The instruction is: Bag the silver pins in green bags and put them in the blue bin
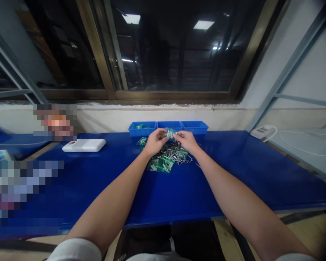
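Between my left hand [156,140] and my right hand [188,140] is a small clear-and-green plastic bag [170,134], pinched at both sides. Whitish pieces seem to show inside it, too small to name. Just below my hands lies a loose heap of metal screws [175,153] on the blue table. Green plastic bags with small parts [161,165] rest against the near side of the heap. Another green bag [141,141] lies left of my left hand. My fingers partly cover the heap's far side.
Three joined blue bins [195,127] stand behind my hands by the wall; the left one holds green bags. A white power bank-like box [84,145] lies on the left of the blue table [103,188]. A power strip with a cable [263,131] sits far right. Metal frame posts rise at both sides.
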A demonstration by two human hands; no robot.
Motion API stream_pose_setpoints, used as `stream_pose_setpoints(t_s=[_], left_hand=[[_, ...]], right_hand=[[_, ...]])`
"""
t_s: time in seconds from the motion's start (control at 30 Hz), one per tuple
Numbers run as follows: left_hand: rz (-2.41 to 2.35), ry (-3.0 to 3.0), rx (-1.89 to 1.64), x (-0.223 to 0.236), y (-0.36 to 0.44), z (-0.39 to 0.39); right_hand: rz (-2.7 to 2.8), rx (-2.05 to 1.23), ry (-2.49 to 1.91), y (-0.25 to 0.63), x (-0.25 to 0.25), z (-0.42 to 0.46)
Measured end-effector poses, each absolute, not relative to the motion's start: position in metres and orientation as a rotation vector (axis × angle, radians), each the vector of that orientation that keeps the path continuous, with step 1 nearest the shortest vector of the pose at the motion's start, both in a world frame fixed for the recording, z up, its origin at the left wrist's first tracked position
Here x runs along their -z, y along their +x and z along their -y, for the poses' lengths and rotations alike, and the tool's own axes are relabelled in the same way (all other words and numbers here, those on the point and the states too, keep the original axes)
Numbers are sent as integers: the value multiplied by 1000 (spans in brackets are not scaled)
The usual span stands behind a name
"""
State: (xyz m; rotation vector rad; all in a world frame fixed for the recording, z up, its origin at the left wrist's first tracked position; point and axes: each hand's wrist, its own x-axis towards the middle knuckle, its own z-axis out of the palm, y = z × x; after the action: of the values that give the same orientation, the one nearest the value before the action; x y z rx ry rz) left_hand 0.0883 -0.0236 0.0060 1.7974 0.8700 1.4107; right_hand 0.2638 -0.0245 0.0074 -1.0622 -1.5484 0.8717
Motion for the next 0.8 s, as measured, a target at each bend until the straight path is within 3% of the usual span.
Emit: stream_pose_setpoints(t_s=[0.57,0.8], left_hand=[[-1078,1242,-1701,-16,64,10],[-1108,1287,-1494,-13,60,10]], right_hand=[[1553,-825,-1165,271,-3,19],[1632,-753,-1171,271,-3,19]])
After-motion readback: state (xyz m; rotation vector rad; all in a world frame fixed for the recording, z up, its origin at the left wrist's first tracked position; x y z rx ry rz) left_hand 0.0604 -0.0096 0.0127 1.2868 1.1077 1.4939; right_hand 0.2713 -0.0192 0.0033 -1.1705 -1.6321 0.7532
